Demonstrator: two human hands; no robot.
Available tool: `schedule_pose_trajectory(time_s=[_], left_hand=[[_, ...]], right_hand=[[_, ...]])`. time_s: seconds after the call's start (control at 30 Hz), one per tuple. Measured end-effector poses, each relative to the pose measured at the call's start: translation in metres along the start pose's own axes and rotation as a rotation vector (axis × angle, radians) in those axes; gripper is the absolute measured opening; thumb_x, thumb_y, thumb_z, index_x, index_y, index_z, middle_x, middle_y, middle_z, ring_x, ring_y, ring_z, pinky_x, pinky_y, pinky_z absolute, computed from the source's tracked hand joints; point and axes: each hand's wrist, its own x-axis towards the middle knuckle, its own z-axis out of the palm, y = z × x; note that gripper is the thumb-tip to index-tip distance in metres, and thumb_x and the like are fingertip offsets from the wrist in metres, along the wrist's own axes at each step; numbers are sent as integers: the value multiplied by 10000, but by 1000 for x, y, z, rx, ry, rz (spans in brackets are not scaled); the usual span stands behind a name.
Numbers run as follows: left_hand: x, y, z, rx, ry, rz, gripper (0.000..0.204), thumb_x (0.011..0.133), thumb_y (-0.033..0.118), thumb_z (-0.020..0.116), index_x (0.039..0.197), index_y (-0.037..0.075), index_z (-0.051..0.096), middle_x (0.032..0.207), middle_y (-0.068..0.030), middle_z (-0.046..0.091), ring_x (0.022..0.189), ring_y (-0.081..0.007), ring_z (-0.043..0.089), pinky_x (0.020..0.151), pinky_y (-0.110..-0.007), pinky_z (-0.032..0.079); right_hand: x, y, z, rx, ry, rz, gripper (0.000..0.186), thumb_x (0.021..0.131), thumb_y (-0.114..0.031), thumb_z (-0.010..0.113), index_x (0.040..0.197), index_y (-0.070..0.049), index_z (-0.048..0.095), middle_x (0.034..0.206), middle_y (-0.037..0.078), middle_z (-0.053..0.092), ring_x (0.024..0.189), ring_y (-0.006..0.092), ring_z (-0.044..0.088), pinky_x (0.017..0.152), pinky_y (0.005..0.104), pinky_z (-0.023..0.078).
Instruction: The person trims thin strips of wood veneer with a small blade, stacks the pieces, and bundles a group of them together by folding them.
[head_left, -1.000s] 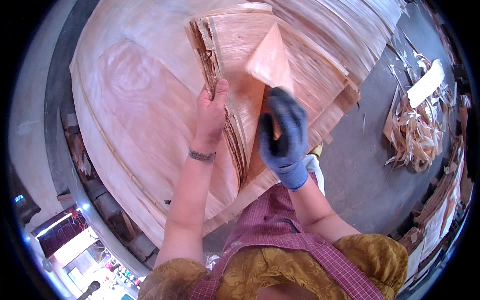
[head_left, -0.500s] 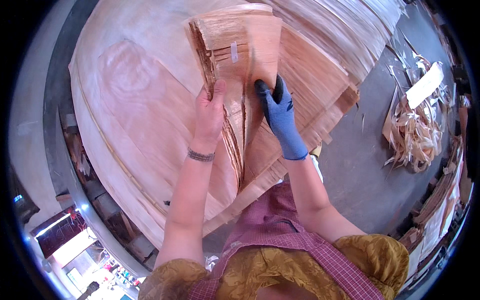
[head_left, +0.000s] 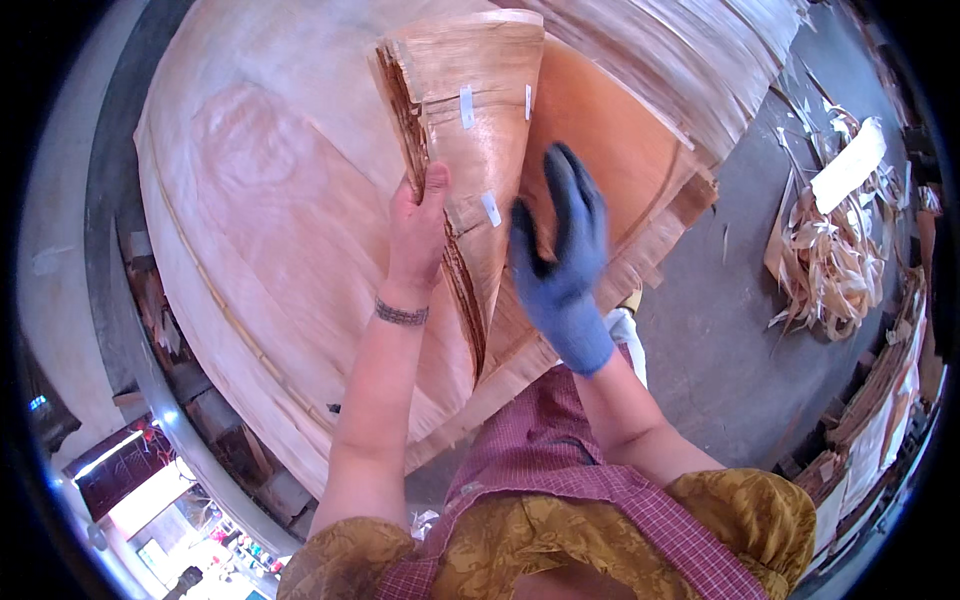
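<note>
Lower-left corner: a bright opening point(head_left: 150, 505) glares at the edge of the room, too washed out for me to make out much inside.
Left side: broad pale veneer sheets point(head_left: 270, 190) lie spread out, wrinkled, with a thin ridged strip point(head_left: 207, 265) curving along their outer side.
Left hand: the bare left hand point(head_left: 418, 235), a dark bracelet point(head_left: 402, 313) on its wrist, is clamped on the near-left edge of the sheaf, thumb on top.
Veneer sheaf: in the middle, just in front of the person, the veneer sheaf point(head_left: 490, 60) fans away over the pale sheets; its left edges are ragged and dark brown, and three small white patches point(head_left: 466, 106) show on its upper face.
Right hand: the right hand point(head_left: 565, 250), in a blue glove with black fingers, is parted from the left, its thumb and fingers spread with nothing between them; it is blurred, and I can't tell whether it touches the wood below.
Right of the sheaf: a smooth orange-brown veneer sheet point(head_left: 605, 115) lies beyond the gloved fingers.
Clothing: a purple checked apron point(head_left: 535, 415) over a mustard patterned shirt point(head_left: 745, 505).
Far right: grey floor point(head_left: 710, 340), then a tangled heap of veneer scraps point(head_left: 835, 270) with a flat white piece point(head_left: 850, 168) on top.
</note>
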Motion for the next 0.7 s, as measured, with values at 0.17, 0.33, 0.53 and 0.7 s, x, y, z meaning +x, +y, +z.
schedule_pose_trajectory(time_s=[0.17, 0.33, 0.53, 0.7], left_hand=[[3, -9, -5, -60, -30, 52, 358, 961, 391, 585, 1084, 56, 612, 893, 64, 531, 809, -40, 445, 737, -199, 384], [0, -1, -5, -121, -77, 15, 319, 980, 336, 560, 1155, 73, 601, 1032, 31, 611, 932, -57, 551, 836, -222, 457], [2, -4, 1, -81, -91, 94, 369, 979, 322, 564, 1232, 54, 578, 1132, 6, 625, 1015, -68, 554, 888, -252, 456], [3, -6, 0, -28, -43, 94, 339, 974, 315, 577, 1197, 61, 595, 1103, 26, 620, 1010, -56, 529, 903, -243, 427]], right_hand=[[13, 21, 52, 242, -180, 431, 853, 776, -390, 768, 1360, 92, 376, 1273, 283, 536, 1145, 454, 536, 988, 442, 435], [3, 42, 60, 489, -238, 581, 730, 834, -317, 750, 1375, 30, 401, 1243, 153, 589, 1123, 188, 567, 941, 331, 462], [1, 50, 46, 749, -279, 634, 600, 938, -294, 630, 1398, 6, 390, 1257, 114, 576, 1137, 168, 532, 968, 316, 431], [-3, 56, 31, 708, -311, 655, 615, 963, -312, 586, 1421, 23, 349, 1303, 142, 549, 1182, 190, 500, 1011, 326, 395]])
